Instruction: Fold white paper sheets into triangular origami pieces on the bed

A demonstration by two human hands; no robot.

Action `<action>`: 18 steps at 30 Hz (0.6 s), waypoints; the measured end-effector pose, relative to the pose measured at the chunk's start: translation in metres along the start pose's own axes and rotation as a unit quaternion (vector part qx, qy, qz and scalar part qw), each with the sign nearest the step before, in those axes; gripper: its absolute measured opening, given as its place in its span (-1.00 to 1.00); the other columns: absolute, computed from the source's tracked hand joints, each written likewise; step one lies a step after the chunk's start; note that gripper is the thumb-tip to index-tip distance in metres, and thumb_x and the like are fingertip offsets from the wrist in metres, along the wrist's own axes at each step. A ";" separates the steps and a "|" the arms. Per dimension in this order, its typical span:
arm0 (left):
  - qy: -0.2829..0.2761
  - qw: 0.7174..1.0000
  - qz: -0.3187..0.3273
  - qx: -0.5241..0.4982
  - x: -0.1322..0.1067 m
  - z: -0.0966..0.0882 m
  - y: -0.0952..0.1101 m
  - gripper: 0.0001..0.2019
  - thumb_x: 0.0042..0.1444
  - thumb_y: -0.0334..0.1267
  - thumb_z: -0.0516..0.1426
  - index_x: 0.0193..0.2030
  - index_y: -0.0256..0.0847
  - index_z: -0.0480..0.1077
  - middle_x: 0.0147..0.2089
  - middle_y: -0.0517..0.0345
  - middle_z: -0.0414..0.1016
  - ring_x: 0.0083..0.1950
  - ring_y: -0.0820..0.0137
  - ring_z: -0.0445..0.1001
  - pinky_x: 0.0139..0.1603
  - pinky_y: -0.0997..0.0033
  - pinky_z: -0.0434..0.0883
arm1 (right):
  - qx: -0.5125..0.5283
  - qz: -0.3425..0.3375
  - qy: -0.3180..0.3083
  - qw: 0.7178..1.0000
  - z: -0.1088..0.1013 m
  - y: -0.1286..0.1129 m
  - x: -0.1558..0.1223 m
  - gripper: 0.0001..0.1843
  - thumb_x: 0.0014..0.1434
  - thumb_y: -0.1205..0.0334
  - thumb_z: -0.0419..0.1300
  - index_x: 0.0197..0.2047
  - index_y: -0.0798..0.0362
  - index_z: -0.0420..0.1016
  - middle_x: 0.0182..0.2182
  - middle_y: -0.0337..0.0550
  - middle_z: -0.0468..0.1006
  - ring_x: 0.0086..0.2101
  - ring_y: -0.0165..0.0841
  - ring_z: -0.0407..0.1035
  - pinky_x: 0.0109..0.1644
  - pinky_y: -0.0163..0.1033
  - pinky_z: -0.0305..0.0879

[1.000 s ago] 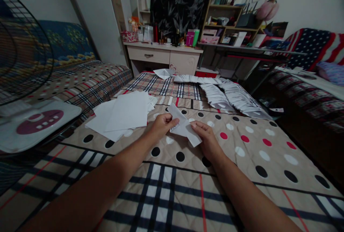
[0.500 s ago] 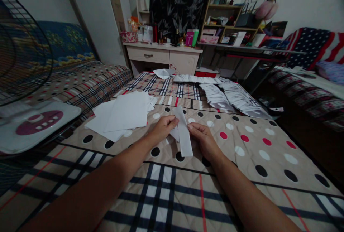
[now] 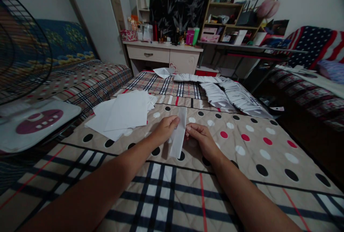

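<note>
A narrow folded sheet of white paper [image 3: 178, 142] is held upright-tilted just above the dotted bedspread [image 3: 242, 167]. My left hand [image 3: 168, 126] pinches its left side, thumb on top. At its right edge my right hand [image 3: 198, 134] has its fingers closed in a pinch against the paper; the fingertips are partly hidden behind it. Left of my left hand lies a loose pile of flat white sheets [image 3: 126, 112]. Beyond my right hand, folded paper pieces [image 3: 236, 96] stand packed in long rows.
A single creased paper [image 3: 163, 72] lies near the bed's far edge. On the left stand a fan [image 3: 24, 46] and a white appliance with a purple panel [image 3: 40, 121]. A drawer cabinet [image 3: 158, 54] and a desk [image 3: 252, 48] with shelves stand beyond the bed.
The folded paper has turned: its lower end has swung left and its upper end a little right. Both hands stay in nearly the same place, still gripping it.
</note>
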State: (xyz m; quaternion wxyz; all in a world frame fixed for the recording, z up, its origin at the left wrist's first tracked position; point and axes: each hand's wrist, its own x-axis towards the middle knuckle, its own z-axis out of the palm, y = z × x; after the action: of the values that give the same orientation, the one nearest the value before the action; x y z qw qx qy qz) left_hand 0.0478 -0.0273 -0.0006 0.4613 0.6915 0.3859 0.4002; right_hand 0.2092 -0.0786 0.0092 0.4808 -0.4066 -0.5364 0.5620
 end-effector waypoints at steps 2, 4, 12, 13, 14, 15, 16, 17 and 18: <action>0.012 0.999 0.017 0.036 0.000 0.000 -0.002 -0.58 0.21 0.09 -0.05 -0.45 -0.21 0.29 -0.51 0.24 0.25 -0.44 0.42 0.25 -0.41 0.45 0.18 | 0.001 0.001 -0.001 1.000 -0.001 0.001 0.000 -0.63 0.11 -0.05 0.23 -0.52 0.07 0.43 -0.57 -0.22 0.41 -0.49 -0.40 0.28 -0.36 -0.31 0.18; 0.024 0.998 0.029 0.059 -0.001 0.000 -0.005 -0.60 0.23 0.04 -0.05 -0.46 -0.21 0.29 -0.52 0.24 0.24 -0.44 0.42 0.24 -0.41 0.45 0.16 | 0.006 0.002 -0.002 1.000 -0.001 0.003 0.001 -0.66 0.11 -0.02 0.22 -0.51 0.07 0.44 -0.57 -0.23 0.42 -0.50 -0.41 0.28 -0.38 -0.32 0.17; 0.051 0.992 0.047 0.103 0.000 0.000 -0.003 -0.65 0.25 -0.07 -0.05 -0.50 -0.20 0.23 -0.54 0.24 0.21 -0.45 0.42 0.22 -0.41 0.43 0.11 | -0.047 -0.005 0.035 0.998 0.000 0.004 0.001 -0.77 0.11 0.13 0.18 -0.49 0.08 0.46 -0.59 -0.26 0.41 -0.53 -0.44 0.24 -0.43 -0.34 0.12; 0.052 0.991 0.047 0.110 0.000 0.001 -0.002 -0.65 0.25 -0.08 -0.05 -0.50 -0.20 0.23 -0.54 0.24 0.21 -0.46 0.42 0.22 -0.41 0.43 0.10 | -0.058 -0.008 0.042 0.997 0.001 0.003 0.001 -0.78 0.10 0.15 0.17 -0.50 0.07 0.46 -0.60 -0.26 0.40 -0.53 -0.44 0.24 -0.42 -0.34 0.13; 0.054 0.991 0.047 0.115 0.000 0.001 -0.001 -0.66 0.25 -0.09 -0.05 -0.50 -0.20 0.23 -0.55 0.25 0.22 -0.46 0.42 0.23 -0.41 0.42 0.10 | -0.068 -0.012 0.046 0.997 0.002 0.003 0.001 -0.79 0.10 0.17 0.16 -0.51 0.07 0.46 -0.60 -0.27 0.40 -0.53 -0.44 0.24 -0.41 -0.33 0.14; 0.057 0.990 0.047 0.119 0.000 0.001 0.001 -0.66 0.24 -0.10 -0.04 -0.51 -0.20 0.23 -0.55 0.25 0.22 -0.46 0.43 0.23 -0.41 0.42 0.09 | -0.075 -0.014 0.049 0.996 0.003 0.003 0.001 -0.80 0.09 0.19 0.16 -0.51 0.07 0.46 -0.60 -0.27 0.40 -0.53 -0.43 0.24 -0.41 -0.33 0.15; 0.061 0.989 0.046 0.123 -0.001 0.002 0.002 -0.66 0.24 -0.11 -0.04 -0.51 -0.20 0.23 -0.56 0.25 0.21 -0.47 0.43 0.22 -0.42 0.42 0.08 | -0.079 -0.016 0.050 0.995 0.003 0.003 0.001 -0.83 0.07 0.21 0.17 -0.50 0.07 0.46 -0.60 -0.28 0.41 -0.53 -0.43 0.25 -0.40 -0.33 0.16; 0.064 0.989 0.045 0.127 -0.001 0.002 0.003 -0.67 0.24 -0.11 -0.03 -0.52 -0.20 0.24 -0.57 0.25 0.21 -0.48 0.43 0.22 -0.42 0.42 0.07 | -0.081 -0.016 0.049 0.995 0.004 0.003 0.001 -0.86 0.05 0.23 0.18 -0.48 0.07 0.47 -0.58 -0.28 0.43 -0.52 -0.42 0.27 -0.39 -0.32 0.18; 0.066 0.988 0.044 0.131 -0.002 0.003 0.004 -0.67 0.23 -0.12 -0.03 -0.52 -0.20 0.25 -0.57 0.26 0.21 -0.48 0.43 0.22 -0.43 0.43 0.07 | -0.082 -0.016 0.046 0.995 0.005 0.004 0.002 -0.90 0.03 0.24 0.20 -0.45 0.08 0.49 -0.55 -0.27 0.46 -0.50 -0.41 0.29 -0.38 -0.32 0.19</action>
State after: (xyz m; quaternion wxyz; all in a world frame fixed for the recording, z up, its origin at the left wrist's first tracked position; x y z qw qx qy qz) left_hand 0.0502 -0.0309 0.0022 0.3217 0.7345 0.4337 0.4109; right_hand 0.2038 -0.0779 0.0056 0.4792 -0.4614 -0.5641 0.4892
